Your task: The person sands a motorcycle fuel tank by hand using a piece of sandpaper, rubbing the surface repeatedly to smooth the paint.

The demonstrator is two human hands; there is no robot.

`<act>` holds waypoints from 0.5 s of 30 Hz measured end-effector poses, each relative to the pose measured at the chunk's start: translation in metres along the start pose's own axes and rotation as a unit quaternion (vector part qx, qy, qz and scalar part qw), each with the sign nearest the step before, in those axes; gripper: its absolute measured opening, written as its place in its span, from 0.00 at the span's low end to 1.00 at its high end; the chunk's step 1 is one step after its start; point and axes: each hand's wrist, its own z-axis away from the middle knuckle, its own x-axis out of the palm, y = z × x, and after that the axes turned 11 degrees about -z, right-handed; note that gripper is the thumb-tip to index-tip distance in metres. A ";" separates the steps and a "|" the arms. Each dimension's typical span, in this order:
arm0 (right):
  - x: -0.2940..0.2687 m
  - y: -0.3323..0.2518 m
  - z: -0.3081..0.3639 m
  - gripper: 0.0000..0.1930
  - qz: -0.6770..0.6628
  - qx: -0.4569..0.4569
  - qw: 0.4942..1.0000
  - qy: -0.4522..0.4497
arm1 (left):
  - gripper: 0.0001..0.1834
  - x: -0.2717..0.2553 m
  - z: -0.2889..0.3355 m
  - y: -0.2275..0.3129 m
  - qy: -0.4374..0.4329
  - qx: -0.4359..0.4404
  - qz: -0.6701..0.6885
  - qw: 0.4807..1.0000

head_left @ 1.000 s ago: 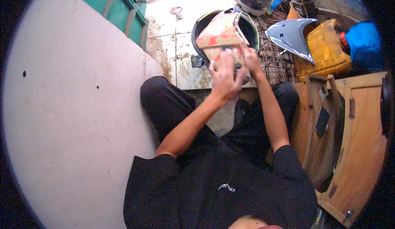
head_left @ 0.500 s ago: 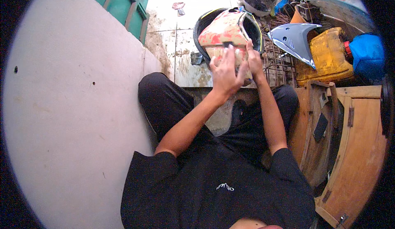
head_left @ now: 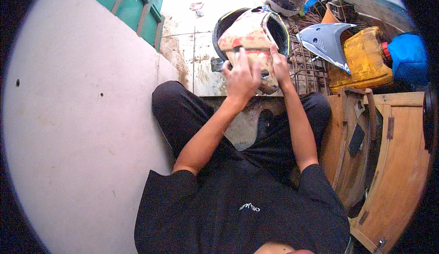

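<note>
A motorcycle body panel point(head_left: 249, 34), cream with worn red patches, lies across a black tyre-like ring point(head_left: 218, 37) on the tiled floor in front of me. My left hand point(head_left: 242, 78) is on the panel's lower left part, slightly blurred, its fingers stretched forward. Under its fingertips is a small dark piece point(head_left: 238, 48) that looks like sandpaper. My right hand point(head_left: 281, 69) grips the panel's right edge, the thumb lying along the top. The panel's near end, with a dark round hole, points toward me between my knees.
A dark grey scrap point(head_left: 216, 64) lies left of the ring. To the right are a metal rod grid point(head_left: 304, 73), a grey body panel point(head_left: 324, 44), a yellow jerrycan point(head_left: 366, 53) and a wooden cabinet door point(head_left: 398, 162). A white wall point(head_left: 82, 117) closes off the left.
My left hand has slid left across the panel, and the small dark piece has moved with it. My right hand keeps its hold on the edge.
</note>
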 end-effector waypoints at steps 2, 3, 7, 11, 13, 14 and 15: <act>-0.011 0.005 -0.005 0.34 0.029 0.025 0.999 -0.002 | 0.27 -0.013 0.008 0.018 0.137 0.111 0.181 0.968; -0.004 0.003 0.000 0.34 0.016 -0.001 1.000 0.010 | 0.27 -0.015 0.017 0.019 0.112 0.147 0.225 0.957; 0.004 -0.008 0.004 0.33 -0.007 -0.008 1.000 0.003 | 0.31 0.004 -0.001 0.002 0.094 -0.010 0.083 0.992; -0.003 -0.009 0.003 0.31 -0.018 0.013 1.000 0.003 | 0.30 -0.012 0.006 0.014 0.127 0.097 0.183 0.970; -0.008 0.004 -0.006 0.29 -0.034 0.003 0.999 0.013 | 0.32 -0.013 0.011 0.014 0.110 0.100 0.177 0.973; -0.016 0.010 -0.009 0.29 -0.033 0.003 0.999 0.017 | 0.33 -0.013 0.007 0.013 0.108 0.071 0.147 0.981; -0.013 0.009 -0.008 0.28 -0.017 -0.001 1.000 -0.002 | 0.33 -0.007 0.004 0.007 0.107 0.065 0.146 0.981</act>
